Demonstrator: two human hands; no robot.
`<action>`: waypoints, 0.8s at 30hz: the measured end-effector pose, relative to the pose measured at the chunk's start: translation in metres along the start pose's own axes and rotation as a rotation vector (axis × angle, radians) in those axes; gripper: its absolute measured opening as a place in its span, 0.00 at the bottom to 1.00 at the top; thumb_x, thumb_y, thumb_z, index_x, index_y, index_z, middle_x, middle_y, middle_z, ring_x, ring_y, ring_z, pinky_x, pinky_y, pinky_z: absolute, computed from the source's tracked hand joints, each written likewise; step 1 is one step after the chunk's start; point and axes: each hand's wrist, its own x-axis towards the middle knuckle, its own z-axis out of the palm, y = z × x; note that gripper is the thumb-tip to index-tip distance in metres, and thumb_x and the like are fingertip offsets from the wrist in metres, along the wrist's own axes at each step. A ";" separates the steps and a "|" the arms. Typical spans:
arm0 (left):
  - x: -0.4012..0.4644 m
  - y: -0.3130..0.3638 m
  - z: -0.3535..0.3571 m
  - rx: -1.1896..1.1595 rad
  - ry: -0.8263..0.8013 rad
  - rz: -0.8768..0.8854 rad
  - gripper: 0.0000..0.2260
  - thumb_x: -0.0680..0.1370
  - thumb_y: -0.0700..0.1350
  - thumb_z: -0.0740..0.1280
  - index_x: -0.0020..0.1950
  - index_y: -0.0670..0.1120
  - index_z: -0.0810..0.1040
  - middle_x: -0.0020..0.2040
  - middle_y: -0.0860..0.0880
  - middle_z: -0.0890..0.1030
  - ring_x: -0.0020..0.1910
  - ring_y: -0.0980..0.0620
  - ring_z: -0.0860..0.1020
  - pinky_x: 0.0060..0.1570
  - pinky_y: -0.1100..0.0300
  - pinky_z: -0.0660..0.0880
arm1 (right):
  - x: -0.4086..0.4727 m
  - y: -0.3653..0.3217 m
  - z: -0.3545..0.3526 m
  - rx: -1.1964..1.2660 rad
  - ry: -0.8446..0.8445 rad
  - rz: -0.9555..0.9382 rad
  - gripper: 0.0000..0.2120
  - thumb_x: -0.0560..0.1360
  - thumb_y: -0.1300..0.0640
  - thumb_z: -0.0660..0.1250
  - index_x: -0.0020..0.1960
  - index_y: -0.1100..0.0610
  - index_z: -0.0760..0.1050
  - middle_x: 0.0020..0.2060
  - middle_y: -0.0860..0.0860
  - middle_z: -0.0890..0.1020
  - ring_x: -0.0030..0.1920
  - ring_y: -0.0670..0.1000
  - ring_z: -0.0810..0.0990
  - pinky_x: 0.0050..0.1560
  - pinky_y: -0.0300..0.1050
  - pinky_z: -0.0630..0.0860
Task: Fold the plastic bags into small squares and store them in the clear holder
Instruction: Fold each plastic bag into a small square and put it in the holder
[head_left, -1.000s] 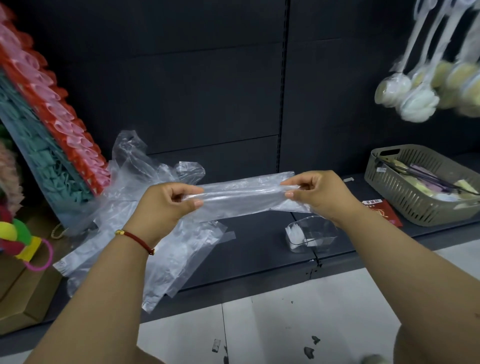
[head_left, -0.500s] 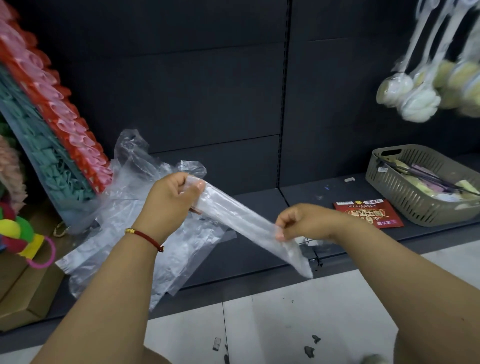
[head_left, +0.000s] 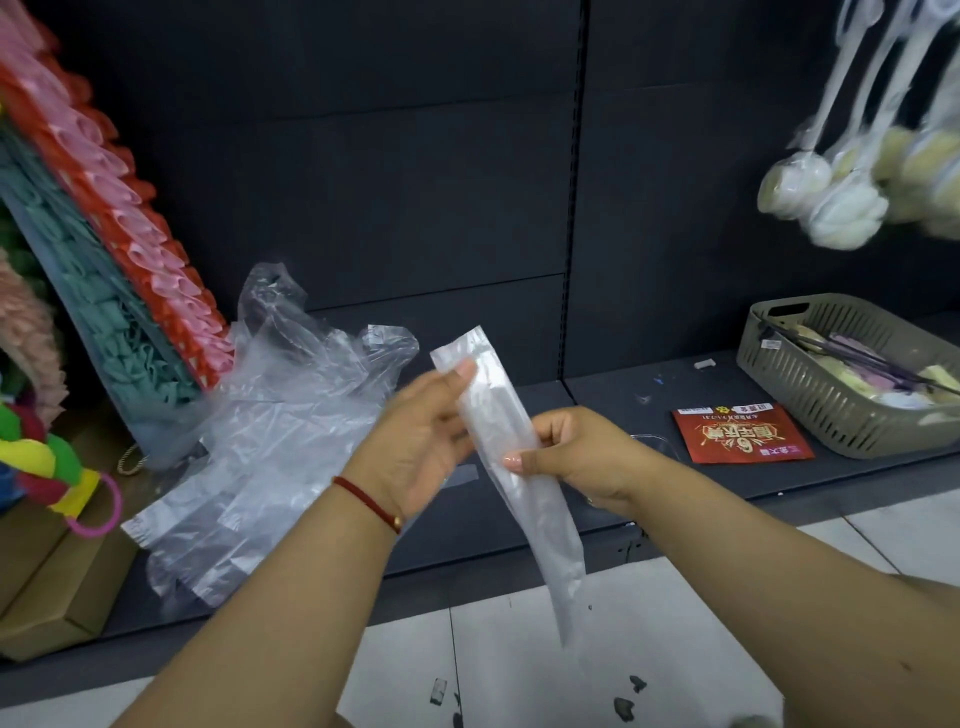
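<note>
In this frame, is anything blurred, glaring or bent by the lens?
Head view: the hanging sponges at upper right are motion-smeared; both hands and the folded bag strip are fairly sharp. The dark shelf back panel is dim, without glare. Wide-angle distortion tilts the display rack at the left edge.

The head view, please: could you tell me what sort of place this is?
Probably a shop aisle: dark metal display shelving, packaged bath sponges hanging on long handles at upper right, and a slotted basket of small goods on the shelf.
</note>
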 end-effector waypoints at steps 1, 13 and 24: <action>-0.003 -0.006 0.006 0.033 -0.023 -0.031 0.19 0.74 0.51 0.72 0.55 0.38 0.77 0.45 0.42 0.82 0.47 0.45 0.82 0.55 0.47 0.79 | 0.001 0.000 0.000 0.004 0.006 0.002 0.05 0.72 0.63 0.74 0.47 0.61 0.83 0.43 0.55 0.86 0.45 0.52 0.85 0.51 0.45 0.81; 0.007 0.006 0.002 -0.050 0.270 0.104 0.13 0.85 0.44 0.56 0.54 0.37 0.77 0.49 0.41 0.85 0.50 0.46 0.84 0.48 0.55 0.82 | -0.006 0.014 0.004 -0.352 -0.083 0.124 0.07 0.67 0.61 0.79 0.44 0.56 0.83 0.43 0.50 0.86 0.44 0.49 0.84 0.47 0.37 0.80; 0.008 0.006 0.001 0.080 0.120 0.139 0.13 0.84 0.46 0.56 0.56 0.39 0.77 0.51 0.43 0.85 0.54 0.46 0.83 0.51 0.56 0.81 | -0.005 0.007 0.003 -0.145 0.043 -0.036 0.06 0.72 0.56 0.75 0.48 0.56 0.83 0.44 0.49 0.86 0.46 0.46 0.84 0.52 0.38 0.79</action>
